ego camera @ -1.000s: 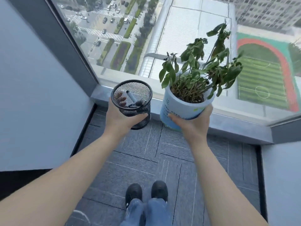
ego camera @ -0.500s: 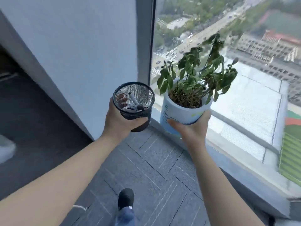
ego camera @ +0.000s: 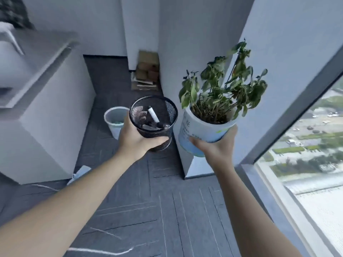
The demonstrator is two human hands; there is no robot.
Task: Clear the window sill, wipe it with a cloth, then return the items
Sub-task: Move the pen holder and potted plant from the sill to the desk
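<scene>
My left hand point(ego camera: 136, 139) grips a black mesh pen holder point(ego camera: 155, 119) from the side and below; a white marker and dark pens lie inside it. My right hand point(ego camera: 215, 148) cups the bottom of a white and blue pot point(ego camera: 200, 132) that holds a droopy green plant point(ego camera: 222, 88). Both items are held side by side in the air above the dark floor. The grey window sill point(ego camera: 274, 197) runs along the lower right, under the glass. No cloth shows.
A white cabinet with a grey top point(ego camera: 46, 101) stands at the left. A pale bin point(ego camera: 115, 119) sits on the floor behind the pen holder. Cardboard pieces point(ego camera: 146, 71) lean in the far corner. A white pillar point(ego camera: 194, 52) rises just behind the pot.
My view has swung left, away from the window and into the room. Both hands keep their hold on the pen holder and the plant pot, now over the floor instead of by the sill.
</scene>
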